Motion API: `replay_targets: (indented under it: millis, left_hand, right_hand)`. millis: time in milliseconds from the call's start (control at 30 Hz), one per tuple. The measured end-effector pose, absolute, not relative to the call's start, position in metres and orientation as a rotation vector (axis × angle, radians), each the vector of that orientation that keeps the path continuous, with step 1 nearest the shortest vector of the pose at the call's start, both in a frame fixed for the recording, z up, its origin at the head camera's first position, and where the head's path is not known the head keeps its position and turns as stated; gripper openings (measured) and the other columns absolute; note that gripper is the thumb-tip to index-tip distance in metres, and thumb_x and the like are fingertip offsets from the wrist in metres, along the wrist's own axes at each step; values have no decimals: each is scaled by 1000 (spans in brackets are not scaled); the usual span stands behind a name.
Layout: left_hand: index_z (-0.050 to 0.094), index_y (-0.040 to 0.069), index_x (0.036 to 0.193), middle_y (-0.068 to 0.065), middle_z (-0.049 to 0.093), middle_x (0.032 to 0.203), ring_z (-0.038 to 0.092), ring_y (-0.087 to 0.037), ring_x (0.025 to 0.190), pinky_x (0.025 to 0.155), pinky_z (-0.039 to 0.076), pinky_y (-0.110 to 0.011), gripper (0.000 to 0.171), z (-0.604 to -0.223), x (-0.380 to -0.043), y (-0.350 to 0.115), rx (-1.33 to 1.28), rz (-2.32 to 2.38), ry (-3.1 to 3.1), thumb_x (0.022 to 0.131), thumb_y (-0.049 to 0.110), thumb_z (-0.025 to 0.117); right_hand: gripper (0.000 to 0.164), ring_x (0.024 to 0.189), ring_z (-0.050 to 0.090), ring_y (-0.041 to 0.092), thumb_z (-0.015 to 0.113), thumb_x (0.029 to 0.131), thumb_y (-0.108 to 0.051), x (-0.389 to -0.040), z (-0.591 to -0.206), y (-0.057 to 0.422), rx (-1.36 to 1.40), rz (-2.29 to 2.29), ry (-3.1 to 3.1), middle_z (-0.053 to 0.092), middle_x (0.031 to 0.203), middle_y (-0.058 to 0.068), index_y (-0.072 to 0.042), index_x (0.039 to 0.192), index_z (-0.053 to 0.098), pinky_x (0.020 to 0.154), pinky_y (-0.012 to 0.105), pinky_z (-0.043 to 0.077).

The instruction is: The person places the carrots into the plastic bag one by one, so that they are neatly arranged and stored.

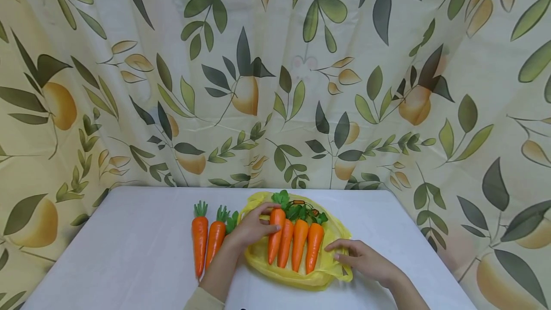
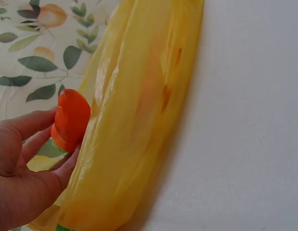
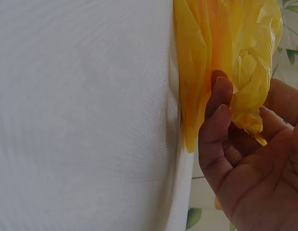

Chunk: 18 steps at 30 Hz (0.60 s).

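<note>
Several orange carrots with green leafy tops lie side by side on a yellow plastic bag (image 1: 284,279). My left hand (image 1: 251,227) pinches the leftmost of these carrots (image 1: 275,237) near its top, thumb on one side and fingers on the other. The left wrist view shows that carrot's tapered end (image 2: 72,120) beside the bag's bulging side (image 2: 125,144). At the bag's right edge is my right hand (image 1: 366,258), its fingers loosely bent and thumb apart. The right wrist view has the bag's crumpled handle (image 3: 250,96) between those fingers and the palm.
Two more carrots, an outer one (image 1: 200,243) and an inner one (image 1: 216,236), lie left of the bag, the inner partly behind my left forearm. Green leaves (image 1: 231,221) show beside them. A white-covered table (image 1: 129,252) meets a leaf-and-fruit patterned curtain (image 1: 275,123) at its back edge.
</note>
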<state>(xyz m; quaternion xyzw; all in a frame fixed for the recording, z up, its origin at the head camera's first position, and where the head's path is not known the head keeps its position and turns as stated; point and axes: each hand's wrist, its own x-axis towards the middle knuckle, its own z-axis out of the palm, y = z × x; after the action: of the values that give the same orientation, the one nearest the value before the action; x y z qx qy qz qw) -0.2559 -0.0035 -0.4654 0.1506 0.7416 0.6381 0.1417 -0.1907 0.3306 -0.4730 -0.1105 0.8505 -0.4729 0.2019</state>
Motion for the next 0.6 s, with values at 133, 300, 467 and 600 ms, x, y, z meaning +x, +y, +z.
replay_targets:
  millis: [133,300,467,600]
  left_hand:
    - [60,10,141,-16,55,137,64,-32,114,86,58,-40,53,-470,-258,-3,418,1873,2115,92,-2,75]
    - [60,10,142,-18,52,141,63,-35,117,87,58,-41,53,-475,-258,-2,390,1891,2120,92,-3,74]
    - [61,15,141,-19,51,143,60,-39,121,90,56,-45,53,-477,-259,-1,385,1827,2222,92,2,76]
    - [61,18,141,-17,53,143,59,-39,123,91,55,-47,52,-480,-258,-1,364,1787,2267,93,3,75]
  right_hand:
    - [25,112,48,29,65,103,-21,-190,-471,329,-303,-1330,2367,61,128,8,-12,126,71,91,45,39]
    - [25,113,48,29,65,103,-21,-189,-469,329,-305,-1327,2370,61,130,8,-12,126,72,93,47,39]
    - [25,114,48,30,65,103,-21,-189,-469,329,-311,-1329,2370,61,129,8,-12,126,71,93,48,39]
    - [26,109,49,28,64,103,-21,-189,-470,329,-311,-1336,2361,61,124,8,-12,126,71,90,45,39]
